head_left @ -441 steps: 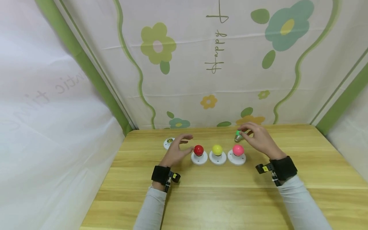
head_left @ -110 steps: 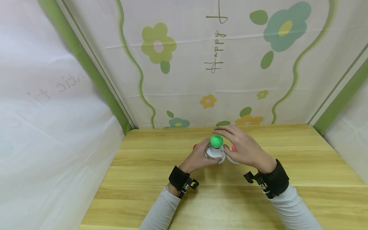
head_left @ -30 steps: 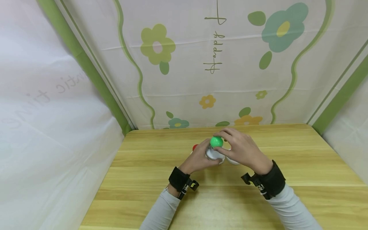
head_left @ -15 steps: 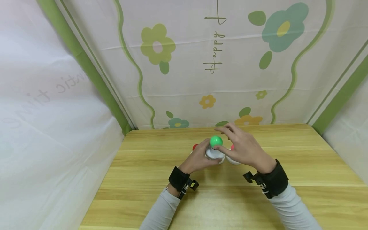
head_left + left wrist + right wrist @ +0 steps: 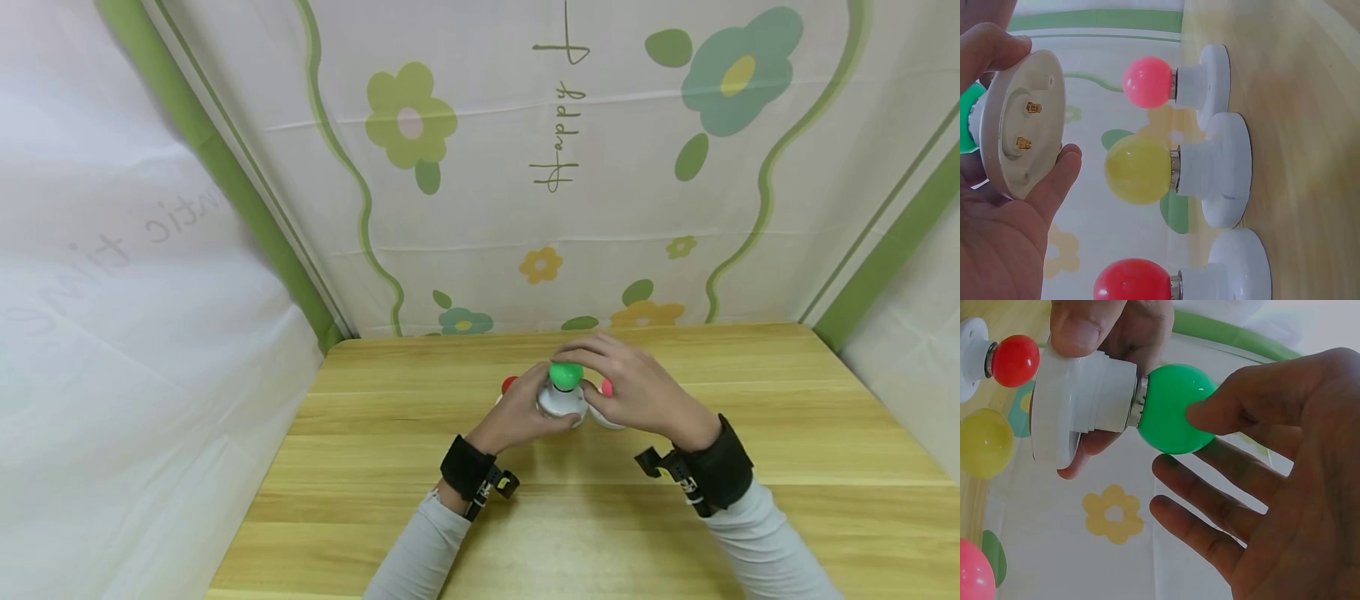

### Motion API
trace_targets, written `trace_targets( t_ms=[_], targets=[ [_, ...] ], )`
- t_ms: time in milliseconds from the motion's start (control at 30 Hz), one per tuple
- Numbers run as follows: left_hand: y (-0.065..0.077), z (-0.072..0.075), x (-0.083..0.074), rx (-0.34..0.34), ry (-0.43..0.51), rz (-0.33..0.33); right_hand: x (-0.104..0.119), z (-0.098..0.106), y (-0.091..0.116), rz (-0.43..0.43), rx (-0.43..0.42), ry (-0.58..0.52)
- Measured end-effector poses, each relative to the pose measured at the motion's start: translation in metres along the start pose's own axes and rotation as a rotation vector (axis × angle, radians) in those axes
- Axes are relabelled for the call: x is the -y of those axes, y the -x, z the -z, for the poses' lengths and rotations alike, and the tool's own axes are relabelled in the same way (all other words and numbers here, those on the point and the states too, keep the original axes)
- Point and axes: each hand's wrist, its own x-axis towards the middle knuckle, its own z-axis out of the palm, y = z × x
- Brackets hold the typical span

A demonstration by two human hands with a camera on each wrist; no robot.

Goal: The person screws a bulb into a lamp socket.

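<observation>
My left hand (image 5: 517,411) grips a white lamp holder (image 5: 557,404) by its round base, raised off the table. In the left wrist view, the underside of the lamp holder (image 5: 1044,125) shows two brass terminals. A green light bulb (image 5: 1172,412) sits in the socket, with some of its metal cap visible. My right hand (image 5: 637,383) pinches this bulb between thumb and index finger. Its other fingers are spread beside the bulb in the right wrist view.
Below the held lamp holder, three white holders stand in a row on the wooden table (image 5: 360,467). They carry a red bulb (image 5: 1134,281), a yellow bulb (image 5: 1140,170) and a pink bulb (image 5: 1149,82). Behind the table hangs a flower-printed curtain (image 5: 480,208).
Earlier, the empty holder lay at the left and my right hand held the green bulb apart. Now the bulb is in the raised holder. Within the last second, my right fingers loosened and pinched again.
</observation>
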Motion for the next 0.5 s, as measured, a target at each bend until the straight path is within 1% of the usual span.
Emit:
trace_targets(
  t_ms=[167, 300, 500],
  targets=[
    [0.0006, 0.0, 0.0002, -0.001, -0.001, 0.006, 0.0007, -0.0002, 0.0003, -0.029, -0.002, 0.011],
    [0.0002, 0.0002, 0.0005, 0.0, -0.009, -0.002, 0.0012, -0.0013, 0.0002, -0.037, -0.016, 0.033],
    [0.0006, 0.0011, -0.0008, 0.001, -0.019, -0.008, 0.0002, -0.0046, -0.0005, -0.054, -0.059, 0.103]
  ],
)
